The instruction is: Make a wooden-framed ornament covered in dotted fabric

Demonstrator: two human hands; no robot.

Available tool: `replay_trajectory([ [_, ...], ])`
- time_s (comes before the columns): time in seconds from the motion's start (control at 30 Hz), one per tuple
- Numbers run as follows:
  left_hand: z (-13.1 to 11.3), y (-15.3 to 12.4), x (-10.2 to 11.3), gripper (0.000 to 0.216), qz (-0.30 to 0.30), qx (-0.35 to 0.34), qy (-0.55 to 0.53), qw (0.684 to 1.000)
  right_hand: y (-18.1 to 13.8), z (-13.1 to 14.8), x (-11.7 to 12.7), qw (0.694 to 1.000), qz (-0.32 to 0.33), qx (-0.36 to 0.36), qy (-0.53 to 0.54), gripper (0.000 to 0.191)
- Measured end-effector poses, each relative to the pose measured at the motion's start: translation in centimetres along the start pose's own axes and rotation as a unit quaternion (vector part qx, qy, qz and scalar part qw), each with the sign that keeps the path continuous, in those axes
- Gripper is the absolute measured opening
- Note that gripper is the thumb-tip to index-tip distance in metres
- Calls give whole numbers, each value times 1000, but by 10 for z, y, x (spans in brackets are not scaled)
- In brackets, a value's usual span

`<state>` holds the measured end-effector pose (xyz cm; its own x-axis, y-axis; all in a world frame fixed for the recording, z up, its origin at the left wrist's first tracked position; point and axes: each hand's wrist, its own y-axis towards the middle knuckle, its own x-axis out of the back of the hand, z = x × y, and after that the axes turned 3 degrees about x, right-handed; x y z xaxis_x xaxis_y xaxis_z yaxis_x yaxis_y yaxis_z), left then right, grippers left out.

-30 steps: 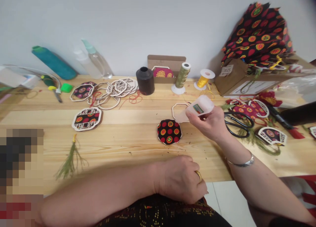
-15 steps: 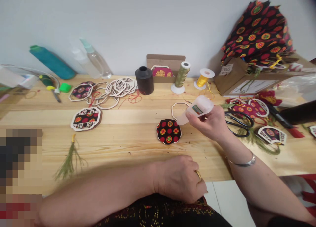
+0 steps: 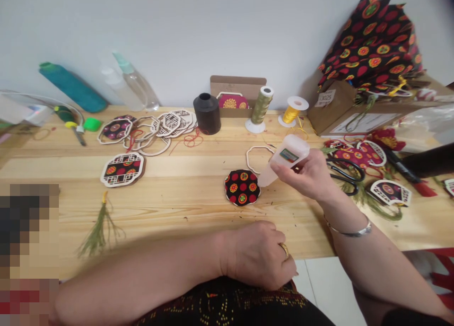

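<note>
My right hand point(image 3: 307, 172) is closed round a translucent white squeeze bottle point(image 3: 289, 155) with a small green-and-yellow label. The bottle tilts down to the left, and its narrow end is at the right edge of a black fabric-covered plaque point(image 3: 242, 188) with red and orange flower medallions. Whether the tip touches the fabric, I cannot tell. Behind the plaque lies a thin pale wooden frame point(image 3: 250, 158), partly covered by the bottle. At the table's front edge my left hand point(image 3: 260, 255), wearing a gold ring, is curled closed; its fingertips and anything inside are hidden.
Black-handled scissors point(image 3: 354, 174) lie right of my right hand, near finished ornaments. Thread spools point(image 3: 262, 110) and a black cone point(image 3: 206, 113) stand along the wall. Lattice frames point(image 3: 177, 125), a framed plaque point(image 3: 122, 170) and a green tassel point(image 3: 101, 226) are at left. A cardboard box point(image 3: 329, 113) holds patterned fabric.
The bottle in my right hand has shifted slightly right and toward me, its tip sliding down along the plaque's right edge. My left hand stays in place.
</note>
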<state>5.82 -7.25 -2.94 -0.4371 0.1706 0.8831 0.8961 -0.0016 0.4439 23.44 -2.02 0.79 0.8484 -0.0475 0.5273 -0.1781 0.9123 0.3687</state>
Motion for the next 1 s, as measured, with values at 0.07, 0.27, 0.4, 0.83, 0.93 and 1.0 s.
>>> replay_trajectory([
  [0.07, 0, 0, 1, 27, -4, 0, 1, 1000, 1, 1, 0, 1000, 26, 12, 11, 18],
  [0.27, 0, -1, 0, 27, -6, -2, 1, 1000, 3, 7, 0, 995, 69, 61, 32, 21],
  [0.4, 0, -1, 0, 26, -5, -1, 5, 1000, 3, 7, 0, 994, 74, 67, 43, 22],
  [0.83, 0, -1, -3, 26, -3, -2, -2, 1000, 2, 8, 2, 996, 70, 24, 45, 18],
  [0.93, 0, -1, -3, 27, -4, -1, -5, 1000, 2, 11, 1, 992, 101, 26, 66, 14],
  [1.0, 0, -1, -2, 27, -3, 0, -6, 1000, 2, 12, 1, 990, 114, 36, 73, 12],
])
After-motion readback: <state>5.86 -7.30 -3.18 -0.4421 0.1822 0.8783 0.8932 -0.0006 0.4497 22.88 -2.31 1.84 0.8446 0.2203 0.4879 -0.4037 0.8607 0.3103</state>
